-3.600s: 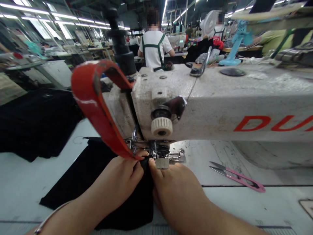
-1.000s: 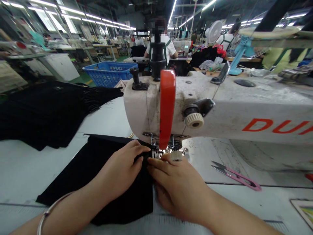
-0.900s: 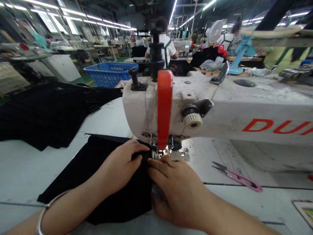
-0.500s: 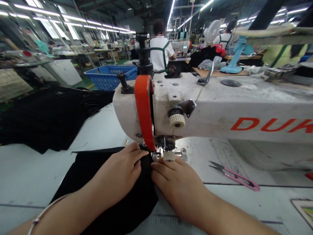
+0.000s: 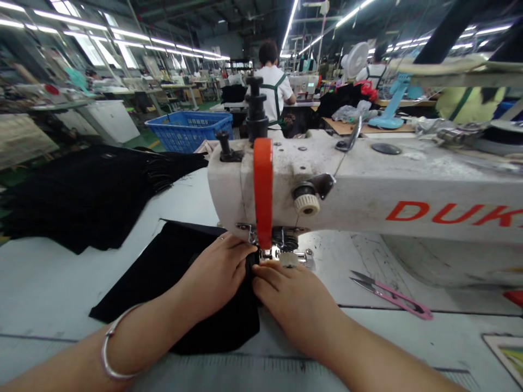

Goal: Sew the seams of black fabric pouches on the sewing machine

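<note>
A black fabric piece lies on the sewing machine table, its right edge running up to the presser foot. My left hand rests on the fabric, fingers pressed together and gripping it just left of the foot. Curled at the fabric's right edge, close in front of the foot, is my right hand, with its fingertips on the cloth. The needle is mostly hidden behind the orange guard and my fingers. Pink-handled thread snips lie on the machine bed to the right of my right hand.
A pile of black fabric pieces covers the table's left side. Beyond it stands a blue basket. A co-worker sits ahead, facing away. A light blue fan stands behind the machine. A printed ruler runs along the front edge.
The fabric has moved away from me toward the machine, its far corner now farther forward and its near edge in view. My left hand went forward with it; the right hand stays nearly in place.
</note>
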Motion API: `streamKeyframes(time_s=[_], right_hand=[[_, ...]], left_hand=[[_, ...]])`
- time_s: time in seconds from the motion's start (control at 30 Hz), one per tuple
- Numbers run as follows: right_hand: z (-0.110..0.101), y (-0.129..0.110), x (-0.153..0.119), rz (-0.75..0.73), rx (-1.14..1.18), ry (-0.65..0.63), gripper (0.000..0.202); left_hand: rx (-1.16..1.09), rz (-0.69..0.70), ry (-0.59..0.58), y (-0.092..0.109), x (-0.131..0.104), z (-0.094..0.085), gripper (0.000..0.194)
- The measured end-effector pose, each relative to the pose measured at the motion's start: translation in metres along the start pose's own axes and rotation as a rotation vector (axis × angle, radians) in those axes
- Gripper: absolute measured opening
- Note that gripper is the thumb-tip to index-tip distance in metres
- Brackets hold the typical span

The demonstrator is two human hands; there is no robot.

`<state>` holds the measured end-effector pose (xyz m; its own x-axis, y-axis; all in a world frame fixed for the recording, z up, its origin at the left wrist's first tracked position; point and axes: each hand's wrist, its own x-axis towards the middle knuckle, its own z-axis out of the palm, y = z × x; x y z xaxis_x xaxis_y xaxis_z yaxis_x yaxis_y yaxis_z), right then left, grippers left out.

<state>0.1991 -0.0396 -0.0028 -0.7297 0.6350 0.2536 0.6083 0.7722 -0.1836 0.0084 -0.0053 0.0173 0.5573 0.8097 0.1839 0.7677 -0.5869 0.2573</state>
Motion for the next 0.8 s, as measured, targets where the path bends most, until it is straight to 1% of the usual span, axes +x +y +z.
streamKeyframes(time_s=[0.1, 0.17, 0.23, 0.27, 0.37, 0.47, 0.57, 0.67, 0.8], right_hand=[[-0.001, -0.001, -0.003, 0.034, 0.059, 0.014, 0.018], [-0.002, -0.001, -0.005, 0.043, 0.106, 0.016, 0.022], [-0.003, 0.000, -0.005, 0.044, 0.140, 0.008, 0.025], [-0.004, 0.000, -0.006, 0.043, 0.151, 0.004, 0.026], [-0.005, 0.002, -0.008, 0.044, 0.174, -0.001, 0.024], [-0.006, 0.002, -0.011, 0.017, 0.187, 0.005, 0.027], [-0.007, 0.002, -0.013, -0.040, 0.224, 0.017, 0.026], [-0.006, 0.003, -0.015, -0.087, 0.263, 0.047, 0.024], [-0.002, 0.003, -0.014, -0.076, 0.271, 0.107, 0.022]], left_hand=[[-0.124, -0.050, -0.052, -0.005, 0.003, -0.010, 0.027], [-0.177, -0.096, -0.035, -0.014, 0.010, -0.017, 0.028], [-0.158, -0.132, -0.002, -0.024, 0.019, -0.019, 0.025], [-0.138, -0.142, -0.002, -0.028, 0.023, -0.019, 0.023], [-0.127, -0.151, -0.107, -0.036, 0.029, -0.017, 0.024], [-0.134, -0.208, -0.207, -0.034, 0.019, -0.020, 0.015], [-0.150, -0.264, -0.269, -0.027, -0.001, -0.029, 0.014], [-0.158, -0.313, -0.281, -0.022, -0.015, -0.033, 0.015], [-0.180, -0.316, -0.267, -0.019, -0.016, -0.030, 0.023]])
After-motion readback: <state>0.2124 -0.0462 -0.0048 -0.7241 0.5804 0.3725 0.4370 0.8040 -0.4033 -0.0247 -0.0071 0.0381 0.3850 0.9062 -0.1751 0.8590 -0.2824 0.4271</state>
